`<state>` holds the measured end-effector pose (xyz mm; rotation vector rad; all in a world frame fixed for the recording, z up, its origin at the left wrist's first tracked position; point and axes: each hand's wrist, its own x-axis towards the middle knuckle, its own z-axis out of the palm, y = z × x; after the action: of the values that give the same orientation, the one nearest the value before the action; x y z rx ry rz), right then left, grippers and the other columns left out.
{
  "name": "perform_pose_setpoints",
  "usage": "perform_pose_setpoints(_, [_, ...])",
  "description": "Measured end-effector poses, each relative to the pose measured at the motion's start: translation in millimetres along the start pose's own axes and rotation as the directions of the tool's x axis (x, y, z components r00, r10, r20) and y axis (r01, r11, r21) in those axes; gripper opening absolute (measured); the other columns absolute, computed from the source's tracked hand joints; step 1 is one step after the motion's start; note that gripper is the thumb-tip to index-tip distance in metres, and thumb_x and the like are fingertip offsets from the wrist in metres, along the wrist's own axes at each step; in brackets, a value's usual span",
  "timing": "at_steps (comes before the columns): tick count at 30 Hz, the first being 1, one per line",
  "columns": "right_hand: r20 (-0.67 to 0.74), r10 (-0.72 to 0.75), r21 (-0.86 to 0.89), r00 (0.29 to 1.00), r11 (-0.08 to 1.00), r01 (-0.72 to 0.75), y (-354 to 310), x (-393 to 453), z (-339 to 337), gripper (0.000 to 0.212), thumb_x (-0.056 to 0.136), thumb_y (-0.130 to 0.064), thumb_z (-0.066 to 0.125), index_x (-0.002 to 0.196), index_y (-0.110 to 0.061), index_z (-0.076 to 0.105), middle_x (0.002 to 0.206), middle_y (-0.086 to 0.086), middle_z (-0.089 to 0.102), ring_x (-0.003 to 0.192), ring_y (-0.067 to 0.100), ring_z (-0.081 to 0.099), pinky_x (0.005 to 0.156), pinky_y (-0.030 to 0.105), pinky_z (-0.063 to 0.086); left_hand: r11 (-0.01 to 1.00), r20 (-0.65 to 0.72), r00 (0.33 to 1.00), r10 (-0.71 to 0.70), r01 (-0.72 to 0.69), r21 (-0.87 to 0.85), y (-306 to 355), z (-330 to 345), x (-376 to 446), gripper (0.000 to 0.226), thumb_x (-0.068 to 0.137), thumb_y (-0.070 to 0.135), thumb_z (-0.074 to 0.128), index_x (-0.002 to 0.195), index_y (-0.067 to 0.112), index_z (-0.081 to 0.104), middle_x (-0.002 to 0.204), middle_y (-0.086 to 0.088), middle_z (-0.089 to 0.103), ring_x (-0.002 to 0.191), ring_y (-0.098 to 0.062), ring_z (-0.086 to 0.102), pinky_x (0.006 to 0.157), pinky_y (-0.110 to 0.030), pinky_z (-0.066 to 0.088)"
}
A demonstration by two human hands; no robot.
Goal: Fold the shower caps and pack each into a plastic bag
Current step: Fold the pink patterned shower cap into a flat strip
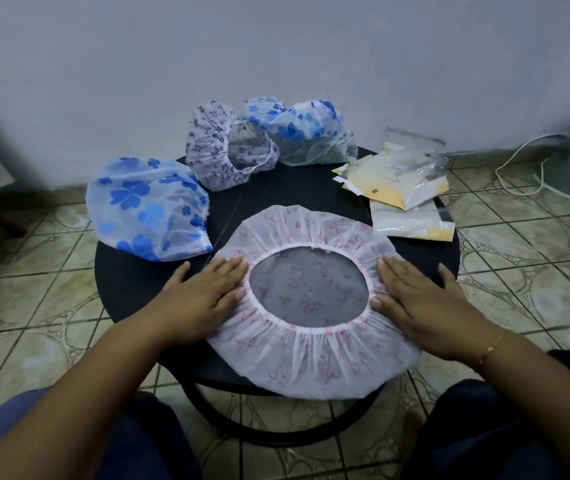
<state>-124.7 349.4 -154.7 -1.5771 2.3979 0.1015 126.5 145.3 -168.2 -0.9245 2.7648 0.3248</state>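
Both hands are lying flat on the pink-patterned shower cap (pixel 314 358), which is sitting spread out, opening up, on the near part of the round dark bench (pixel 131 278), its near edge hanging over the rim. The left hand (pixel 203 296) is pressing the cap's left side with fingers straight and together, tips at the elastic ring; the right hand (pixel 415 299) is doing the same on the right side, thumb spread out to the side, a thin bracelet (pixel 491 348) showing at the wrist. To the far left a blue-flowered cap (pixel 148 209) is lying loosely bunched. At the far edge a cap with small dark flowers (pixel 221 147) is standing open, and just beside it on the right another blue-flowered cap (pixel 307 133) is slumping against the wall. On the far right a loose heap of plastic bags (pixel 404 188) is overlapping the bench edge.
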Motion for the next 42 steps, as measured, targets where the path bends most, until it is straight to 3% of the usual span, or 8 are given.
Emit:
perform_pose_setpoints(3, [0.001,-0.089,-0.01,0.996,0.996,0.089,16,7,1,0.104,0.056,-0.084,-0.025,0.146,-0.032,-0.017,0.145,-0.023,-0.023,0.133,-0.008,-0.021,0.112,0.046,-0.018,1.0,-0.021,1.0,-0.007,0.006,-0.026,-6,3,-7,0.084,0.062,0.086,-0.016,0.138,0.049,-0.013,0.144,0.032,-0.017,0.133,0.011,-0.018,0.114,-0.039,-0.012])
perform_pose_setpoints(6, [-0.053,-0.17,0.131,0.984,0.976,0.176,26,9,2,0.079,0.078,-0.074,-0.011,0.147,-0.035,-0.005,0.151,-0.023,-0.011,0.135,-0.011,-0.015,0.114,0.036,-0.016,0.982,-0.113,0.994,0.008,-0.029,-0.186,-10,8,-13,0.096,0.055,0.092,-0.011,0.14,0.051,0.002,0.142,0.036,-0.01,0.133,0.016,-0.015,0.115,-0.034,-0.011])
perform_pose_setpoints(11, [-0.436,-0.145,0.356,0.888,0.878,0.319,45,-7,-2,0.039,0.095,-0.024,0.045,0.134,-0.029,0.045,0.139,-0.019,0.039,0.135,-0.004,0.023,0.11,0.02,0.015,0.87,-0.402,0.915,0.042,-0.231,-0.435,-17,-4,-37,0.055,0.079,0.033,0.04,0.12,0.07,0.037,0.136,0.047,0.023,0.133,0.02,0.014,0.115,-0.014,0.009])
perform_pose_setpoints(15, [-0.564,-0.273,0.107,0.78,0.912,0.396,60,-17,8,0.036,0.083,-0.023,0.048,0.115,-0.02,0.066,0.117,-0.014,0.059,0.12,0.004,0.043,0.098,0.033,0.037,0.898,-0.472,0.877,0.096,-0.281,-0.338,-29,2,-53,0.063,0.078,0.019,0.053,0.124,0.059,0.041,0.133,0.041,0.038,0.133,0.01,0.031,0.112,-0.013,0.019])
perform_pose_setpoints(25, [-0.465,-0.373,-0.035,0.803,0.914,0.405,60,-25,10,0.051,0.097,-0.05,0.028,0.106,-0.024,0.071,0.109,-0.009,0.069,0.114,0.009,0.05,0.084,0.033,0.036,0.947,-0.437,0.85,0.293,-0.322,0.007,-29,7,-45,0.054,0.093,0.063,0.024,0.113,0.036,0.066,0.121,0.021,0.06,0.127,0.005,0.038,0.101,-0.023,0.028])
perform_pose_setpoints(29, [-0.397,-0.362,-0.014,0.843,0.921,0.389,64,-22,7,0.042,0.08,-0.043,0.046,0.115,-0.032,0.066,0.119,-0.014,0.063,0.117,0.007,0.049,0.09,0.041,0.043,0.954,-0.461,0.86,0.218,-0.287,-0.084,-30,4,-42,0.06,0.089,0.071,0.02,0.11,0.039,0.066,0.116,0.033,0.057,0.124,0.01,0.038,0.097,-0.031,0.037])
perform_pose_setpoints(33, [-0.387,-0.343,0.041,0.856,0.921,0.388,64,-20,4,0.048,0.08,-0.061,0.048,0.119,-0.036,0.061,0.12,-0.019,0.06,0.116,0.001,0.045,0.092,0.037,0.038,0.928,-0.559,0.819,0.128,-0.298,-0.224,-22,-1,-45,0.061,0.085,0.073,0.03,0.097,0.032,0.072,0.1,0.046,0.051,0.106,0.029,0.041,0.091,-0.004,0.034])
perform_pose_setpoints(42, [-0.435,-0.027,0.564,0.9,0.771,0.295,38,-6,-3,0.012,0.084,-0.048,0.06,0.075,-0.046,0.069,0.081,-0.008,0.065,0.08,0.003,0.056,0.068,0.014,0.041,0.719,-0.559,0.787,-0.261,-0.228,-0.656,6,-5,-43,0.015,0.08,0.043,0.062,0.077,0.03,0.069,0.085,0.016,0.069,0.078,0.002,0.063,0.067,-0.006,0.044])
